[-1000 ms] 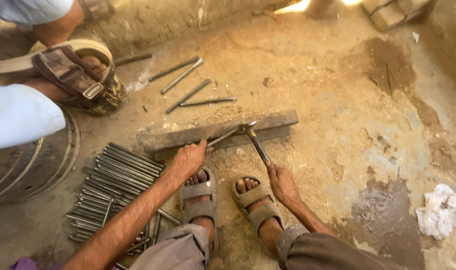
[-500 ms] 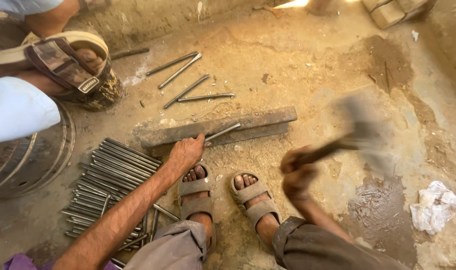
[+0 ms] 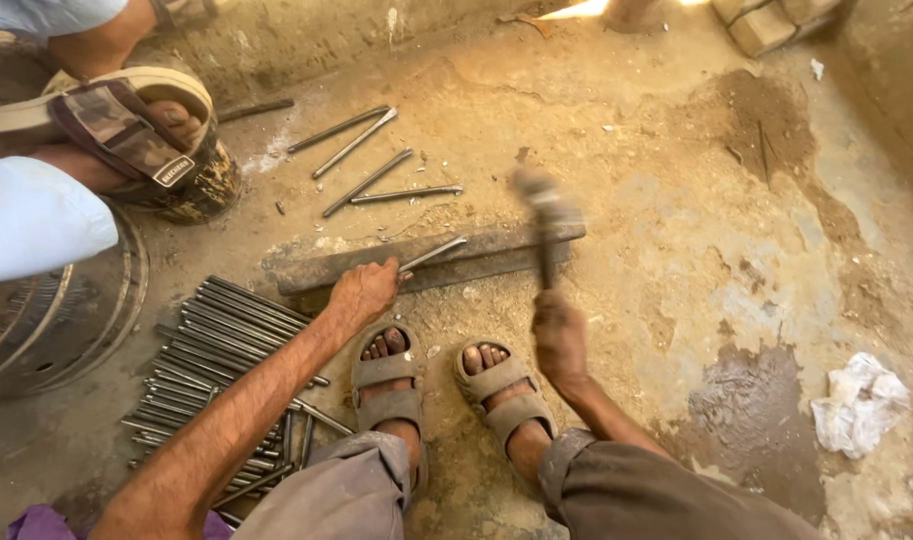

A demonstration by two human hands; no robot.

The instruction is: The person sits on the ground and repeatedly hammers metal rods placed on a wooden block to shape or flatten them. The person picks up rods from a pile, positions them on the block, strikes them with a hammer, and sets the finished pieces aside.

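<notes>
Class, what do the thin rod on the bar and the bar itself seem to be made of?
Thin rod: likely steel, grey with a dull shine, pinched by the left hand. Bar: probably iron or steel, dark, rough and dusty; the look leaves it open.

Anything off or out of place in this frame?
A crumpled white rag lies loose on the dirt floor at right, beside a dark damp-looking patch. Four thin metal rods lie scattered beyond the flat metal bar, apart from the neat rod pile. The hammer is blurred.
</notes>
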